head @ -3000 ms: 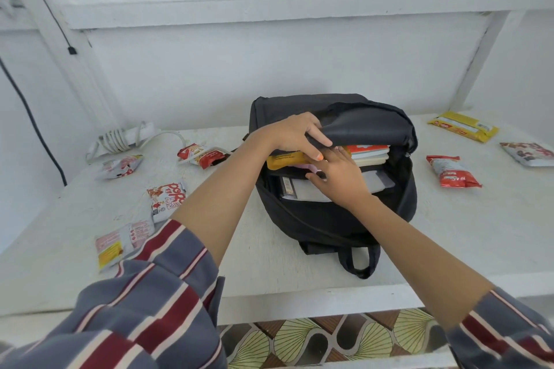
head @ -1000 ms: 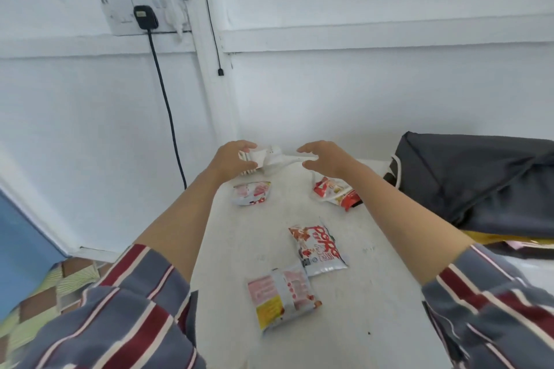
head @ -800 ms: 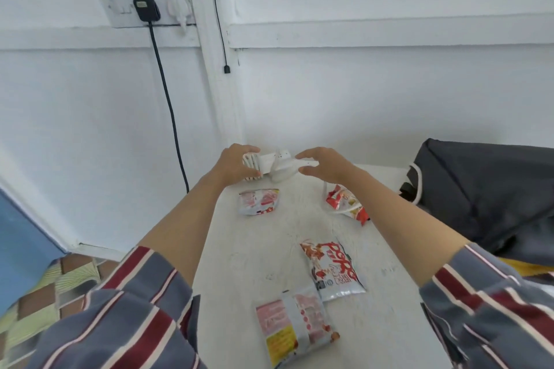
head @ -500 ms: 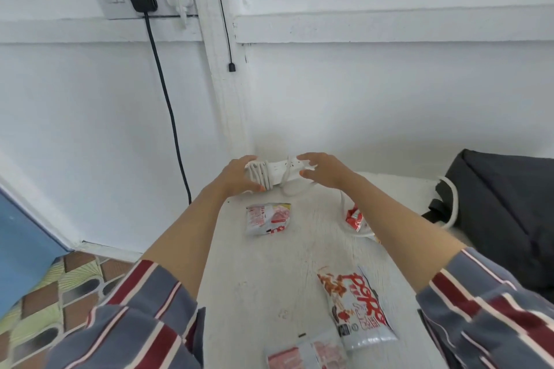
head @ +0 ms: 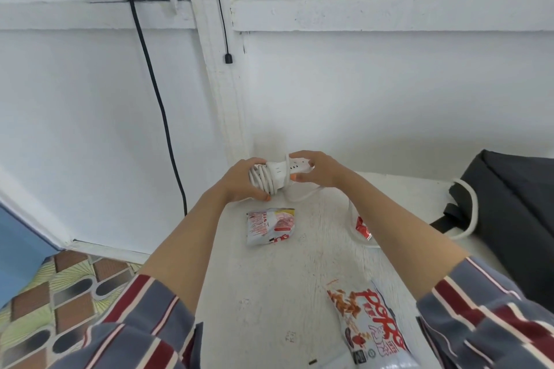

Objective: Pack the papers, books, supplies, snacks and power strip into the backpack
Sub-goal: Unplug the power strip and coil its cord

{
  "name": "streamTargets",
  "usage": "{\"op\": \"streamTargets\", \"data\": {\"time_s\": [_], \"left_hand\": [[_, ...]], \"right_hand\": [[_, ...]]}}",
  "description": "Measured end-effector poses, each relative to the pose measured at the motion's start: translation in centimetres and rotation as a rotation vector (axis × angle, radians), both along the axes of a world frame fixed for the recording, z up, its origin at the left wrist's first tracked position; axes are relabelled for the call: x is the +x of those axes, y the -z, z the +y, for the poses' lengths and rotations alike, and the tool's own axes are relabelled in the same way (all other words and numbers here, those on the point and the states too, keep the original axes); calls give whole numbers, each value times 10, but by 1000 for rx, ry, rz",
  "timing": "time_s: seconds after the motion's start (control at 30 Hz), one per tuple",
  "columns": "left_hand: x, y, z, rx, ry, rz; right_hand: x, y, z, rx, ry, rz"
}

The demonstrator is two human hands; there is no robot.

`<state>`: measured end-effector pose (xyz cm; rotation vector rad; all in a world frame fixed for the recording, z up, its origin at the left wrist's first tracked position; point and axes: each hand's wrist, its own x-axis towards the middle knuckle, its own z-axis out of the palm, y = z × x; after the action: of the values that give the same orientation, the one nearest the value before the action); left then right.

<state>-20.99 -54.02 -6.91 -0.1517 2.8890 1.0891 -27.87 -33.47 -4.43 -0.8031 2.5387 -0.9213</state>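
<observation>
While the black backpack (head: 515,204) lies at the right edge of the white table (head: 269,293), you hold the white power strip (head: 284,169) at the table's far corner by the wall. Your left hand (head: 239,183) wraps round the end wound with its cord (head: 261,181), and your right hand (head: 322,169) curls over the socket end. A pale snack packet (head: 269,226) lies just below your hands, a red-lettered snack bag (head: 371,329) nearer you

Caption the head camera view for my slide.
Left hand and right hand hold the power strip at the table corner; snack packet nearby, backpack right.
</observation>
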Motion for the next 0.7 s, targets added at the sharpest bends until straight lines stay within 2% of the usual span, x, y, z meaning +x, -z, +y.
{"op": "streamTargets", "data": {"time_s": [0.17, 0.33, 0.47, 0.7], "left_hand": [[11, -22, 6, 26, -14, 123], [26, -59, 13, -68, -3, 233], [41, -83, 28, -63, 3, 285], [67, -115, 54, -143, 26, 392]], "right_hand": [[5, -21, 0, -33, -69, 83], [15, -52, 4, -57, -97, 134], [30, -78, 13, -164, -150, 154], [71, -117, 39, -282, -194, 324]]}}
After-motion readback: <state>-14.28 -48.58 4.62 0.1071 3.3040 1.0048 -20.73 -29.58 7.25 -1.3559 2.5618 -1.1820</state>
